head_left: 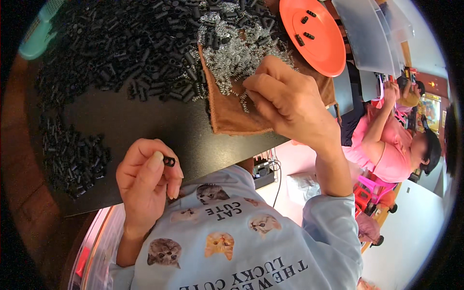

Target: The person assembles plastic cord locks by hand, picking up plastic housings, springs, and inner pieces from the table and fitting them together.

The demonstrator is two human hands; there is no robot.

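My left hand [147, 181] is closed, pinching a small black plastic cord lock piece [168, 161] between thumb and fingers, its holed end showing. My right hand [292, 99] reaches down to a heap of small metal springs [237, 55] on a brown cloth [232, 116]. Its fingers are pinched together at the near edge of the heap, with a few loose springs beside the fingertips. Whether a spring is between them is hidden. A large pile of black plastic pieces [121, 43] spreads to the left of the springs.
A smaller pile of thin black parts [72, 154] lies at the table's left. An orange plate [328, 55] at the far right holds several black cord locks. Beyond it are clear plastic bins [367, 36]. At the right, a person in pink [386, 150] sits among others.
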